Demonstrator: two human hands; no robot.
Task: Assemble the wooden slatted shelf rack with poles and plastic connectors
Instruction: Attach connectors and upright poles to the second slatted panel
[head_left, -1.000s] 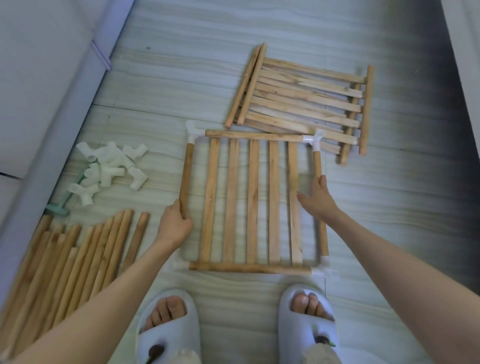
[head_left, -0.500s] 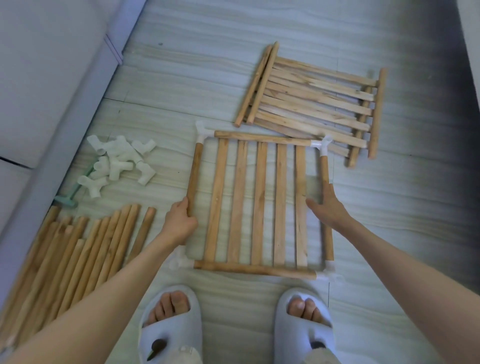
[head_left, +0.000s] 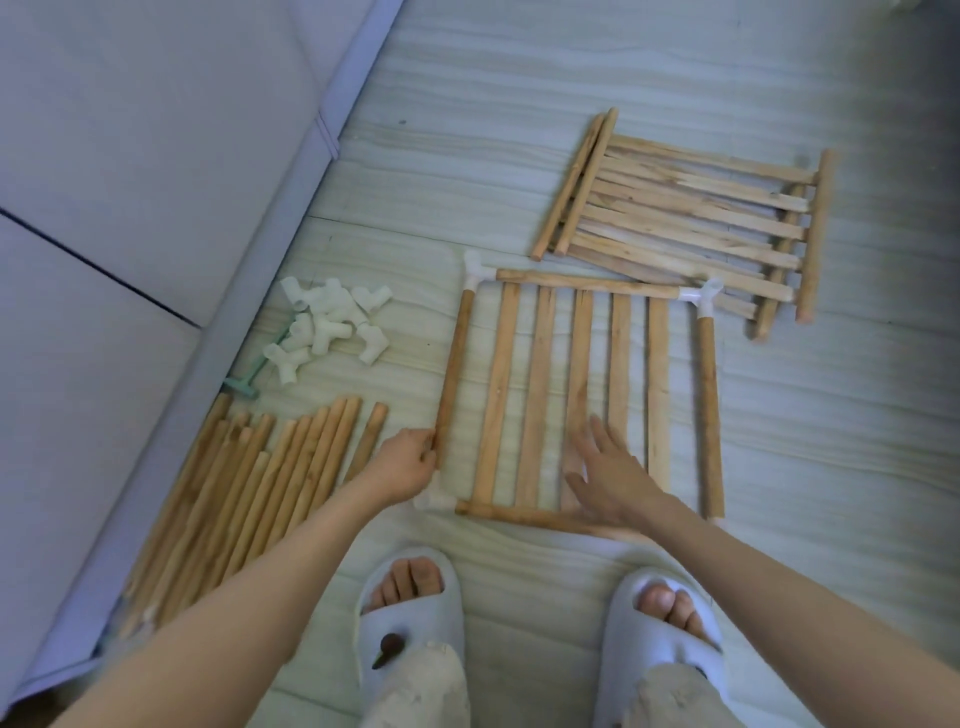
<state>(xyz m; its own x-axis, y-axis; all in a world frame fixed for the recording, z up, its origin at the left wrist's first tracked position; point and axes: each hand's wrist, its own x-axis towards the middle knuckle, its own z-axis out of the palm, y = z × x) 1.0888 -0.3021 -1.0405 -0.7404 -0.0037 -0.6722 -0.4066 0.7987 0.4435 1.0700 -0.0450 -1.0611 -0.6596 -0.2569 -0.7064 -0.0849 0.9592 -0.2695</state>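
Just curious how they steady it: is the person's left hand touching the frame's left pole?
Touching. The head view shows the left hand with fingers curled against the left pole near its lower end.

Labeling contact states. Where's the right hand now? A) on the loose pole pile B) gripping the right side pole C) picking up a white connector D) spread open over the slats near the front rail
D: the right hand lies open across the slats, clear of the right side pole.
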